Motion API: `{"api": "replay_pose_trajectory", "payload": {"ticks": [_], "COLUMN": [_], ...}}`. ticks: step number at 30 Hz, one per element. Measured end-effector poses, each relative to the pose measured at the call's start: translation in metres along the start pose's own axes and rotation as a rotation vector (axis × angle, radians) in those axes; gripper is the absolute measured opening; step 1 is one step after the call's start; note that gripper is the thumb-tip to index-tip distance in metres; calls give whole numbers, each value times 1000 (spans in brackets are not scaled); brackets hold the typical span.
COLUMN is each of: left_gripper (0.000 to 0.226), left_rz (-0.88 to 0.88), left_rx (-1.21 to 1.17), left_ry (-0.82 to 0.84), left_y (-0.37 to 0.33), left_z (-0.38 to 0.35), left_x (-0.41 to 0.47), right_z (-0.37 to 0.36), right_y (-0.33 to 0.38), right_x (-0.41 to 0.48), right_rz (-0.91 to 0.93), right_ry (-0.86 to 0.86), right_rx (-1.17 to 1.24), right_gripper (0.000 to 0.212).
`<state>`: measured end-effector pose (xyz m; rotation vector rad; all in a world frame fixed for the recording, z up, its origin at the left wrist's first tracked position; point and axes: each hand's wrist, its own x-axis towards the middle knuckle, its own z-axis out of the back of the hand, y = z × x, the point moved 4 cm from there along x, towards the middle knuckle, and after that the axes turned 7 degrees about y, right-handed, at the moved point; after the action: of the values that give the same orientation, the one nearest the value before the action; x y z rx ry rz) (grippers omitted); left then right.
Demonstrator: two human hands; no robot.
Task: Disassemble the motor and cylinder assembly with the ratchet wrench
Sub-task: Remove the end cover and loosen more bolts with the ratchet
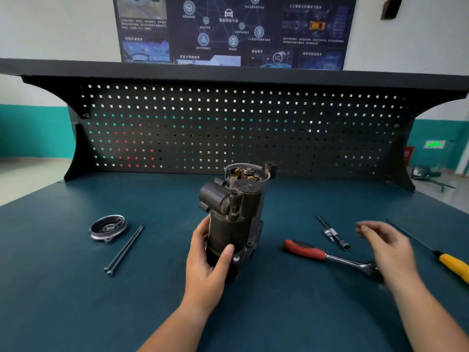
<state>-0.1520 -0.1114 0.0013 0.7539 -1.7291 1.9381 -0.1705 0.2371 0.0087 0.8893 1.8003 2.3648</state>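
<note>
The left hand point(208, 262) gripped the lower body of the dark metal motor and cylinder assembly point(236, 214), upright at the middle of the blue table point(76, 301). The right hand point(388, 247) hovered with relaxed, empty fingers above the head of the red-handled chrome ratchet wrench point(327, 256), which lay to the assembly's right.

Blue-topped workbench point(76, 288), black pegboard back panel point(241, 130), dark poster point(233, 29) on white-and-teal wall point(33, 115)
</note>
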Motion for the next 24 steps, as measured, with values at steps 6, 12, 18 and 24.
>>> {"api": "replay_pose_trajectory", "payload": {"ticks": [6, 12, 18, 24], "left_gripper": [62, 41, 28, 37], "left_rz": [-24, -241, -308, -287], "left_rx": [-82, 12, 157, 167], "left_ry": [-27, -95, -14, 57], "left_y": [2, -12, -15, -20], "left_z": [0, 3, -1, -2], "left_x": [-1, -3, -3, -4], "right_z": [-38, -49, -50, -71], "right_y": [5, -1, -5, 10], "right_x": [-17, -20, -22, -35], "right_rz": [-4, -111, -60, 173], "right_ry": [332, 444, 400, 334], "right_rx": [-454, -1090, -1153, -739], "right_gripper": [28, 24, 21, 50]}}
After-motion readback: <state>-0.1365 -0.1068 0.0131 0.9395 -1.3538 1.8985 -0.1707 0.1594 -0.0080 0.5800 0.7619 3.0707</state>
